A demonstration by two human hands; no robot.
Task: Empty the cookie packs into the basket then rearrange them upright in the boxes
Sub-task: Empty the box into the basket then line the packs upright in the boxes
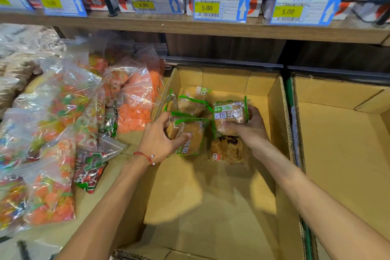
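1. Cookie packs (191, 104) in green-edged clear wrappers, bunched at the far end of the middle cardboard box (276, 122); some leaning, flat pack (229, 150) lying nearest.
2. Left hand (160, 139), grip clamped round the near-left pack (190, 135); right hand (251, 124), grip clamped round the right-hand pack (230, 114), held roughly upright.
3. Likely the rearranging stage, early on: only a handful of packs placed, most of the box floor bare, no packs visible in the second box (337, 143) to the right.
4. Basket out of view, so emptying step impossible to confirm.
5. Further out: bags of coloured sweets (63, 112) on the left, shelf (211, 29) with price tags (219, 8) above.
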